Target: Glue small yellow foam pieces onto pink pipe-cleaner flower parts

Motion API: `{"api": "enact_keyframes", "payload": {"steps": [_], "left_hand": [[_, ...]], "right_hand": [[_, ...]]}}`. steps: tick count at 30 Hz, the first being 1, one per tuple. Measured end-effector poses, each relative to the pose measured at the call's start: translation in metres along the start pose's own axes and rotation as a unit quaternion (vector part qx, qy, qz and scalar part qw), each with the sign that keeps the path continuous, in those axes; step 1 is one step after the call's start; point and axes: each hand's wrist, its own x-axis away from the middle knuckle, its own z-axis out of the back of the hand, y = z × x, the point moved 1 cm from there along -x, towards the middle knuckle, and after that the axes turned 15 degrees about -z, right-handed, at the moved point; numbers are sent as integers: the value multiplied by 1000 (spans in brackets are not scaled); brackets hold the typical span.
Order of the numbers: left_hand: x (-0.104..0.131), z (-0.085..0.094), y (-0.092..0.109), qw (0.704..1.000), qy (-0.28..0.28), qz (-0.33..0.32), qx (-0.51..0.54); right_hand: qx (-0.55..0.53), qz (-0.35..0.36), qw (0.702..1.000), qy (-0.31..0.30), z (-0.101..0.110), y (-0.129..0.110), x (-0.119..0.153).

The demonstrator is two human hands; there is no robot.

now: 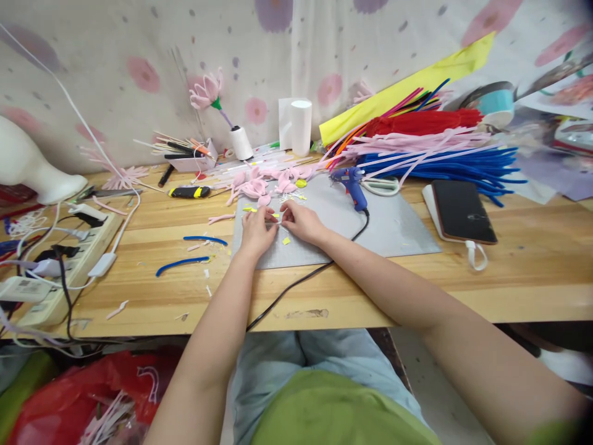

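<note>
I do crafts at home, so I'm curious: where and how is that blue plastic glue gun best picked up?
Probably by its handle, with the right hand coming from above and the near side. The handle slants toward the person, while the nozzle points left. Pale-handled scissors sit close on its right; the black cord trails from its end.

Is stretching beneath the fingers [296, 214] as a wooden table [148, 303], and is bearing a grey mat [393, 232] directly under them. Is also carrying two short blue stems [205, 238] left of the fingers, a power strip [88, 259] farther left, a yellow-and-black cutter [189, 192] beyond and leftward, and a white cylinder [301, 128] beyond them.
</note>
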Motion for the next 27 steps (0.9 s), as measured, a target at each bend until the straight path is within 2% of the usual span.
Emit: {"api": "enact_keyframes", "payload": {"steps": [11, 15, 19, 23, 27], "left_hand": [[-2, -4, -4, 1000, 10, 3, -16], [-1, -4, -7, 1000, 22, 8, -18], [0, -2, -7, 997, 71, 18, -5], [-1, -2, -7, 996, 85, 24, 11], [-1, -3, -8, 996, 84, 15, 13]], "right_hand": [[34, 20, 999, 26, 6, 2, 2], [6, 29, 999, 26, 5, 6, 1], [-46, 51, 998, 5, 2, 10, -2], [-99, 30, 995, -6, 0, 12, -4], [-135, 0, 991, 14, 0, 14, -7]]}}
